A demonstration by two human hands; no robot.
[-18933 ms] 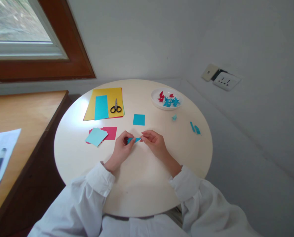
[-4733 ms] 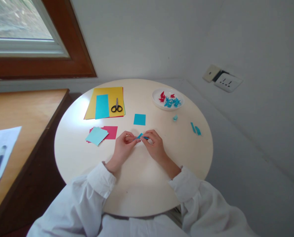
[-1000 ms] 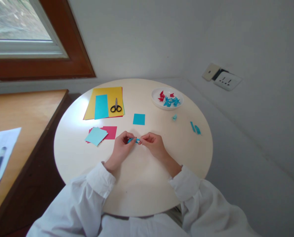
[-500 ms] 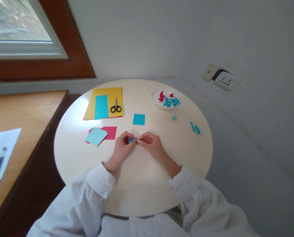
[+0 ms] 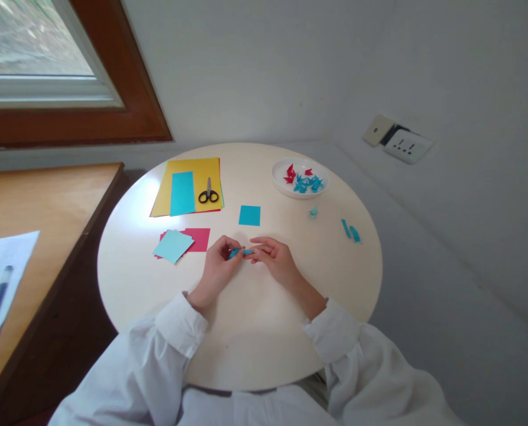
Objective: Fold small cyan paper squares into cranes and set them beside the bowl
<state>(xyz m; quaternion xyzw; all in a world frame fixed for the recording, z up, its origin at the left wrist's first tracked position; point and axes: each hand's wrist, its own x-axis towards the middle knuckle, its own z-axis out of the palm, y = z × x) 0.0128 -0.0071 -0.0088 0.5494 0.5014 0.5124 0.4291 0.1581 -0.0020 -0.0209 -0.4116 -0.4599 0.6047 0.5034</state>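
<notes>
Near the middle of the round table, my left hand pinches a small piece of folded blue paper between thumb and fingers, which hide part of it. One narrow end of the paper points right, towards my right hand. The thumb and a finger of that hand are at this end, while the index finger is stretched out above it. A flat blue paper square lies just beyond my hands. To the left is a light blue square stack partly over pink paper.
Black-handled scissors and a blue paper strip lie on yellow sheets. A white dish holds several red and blue folded paper pieces. A pale blue folded piece and blue scraps lie at right.
My right hand's fingers have spread from a tight pinch, and its index finger has straightened. More of the folded blue paper shows between the hands. My left hand keeps its pinch.
</notes>
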